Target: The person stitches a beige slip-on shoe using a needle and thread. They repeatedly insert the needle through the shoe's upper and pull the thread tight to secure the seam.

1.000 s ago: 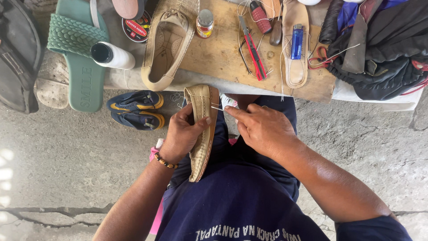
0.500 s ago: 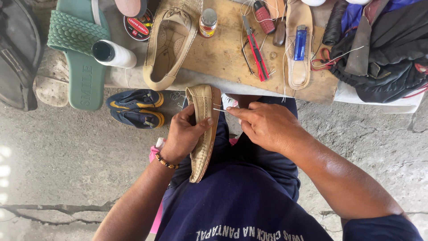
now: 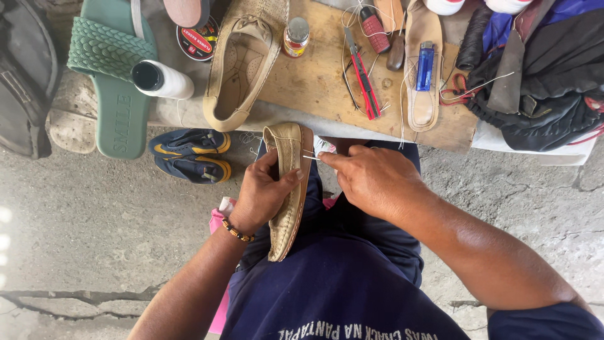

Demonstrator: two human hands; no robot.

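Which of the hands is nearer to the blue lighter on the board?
Right. The right hand sits just below and left of the blue lighter, pinching a needle at the tan shoe. The left hand grips that shoe, farther left.

view: single head-worn camera | facing: straight down over the lap | range: close to both hands (image 3: 314,186) | top of frame: worn wooden table (image 3: 314,82) | bottom: grey cracked concrete floor (image 3: 94,233)

Soft, even daylight; faint shadows; glare at left edge; focus sharp throughout.
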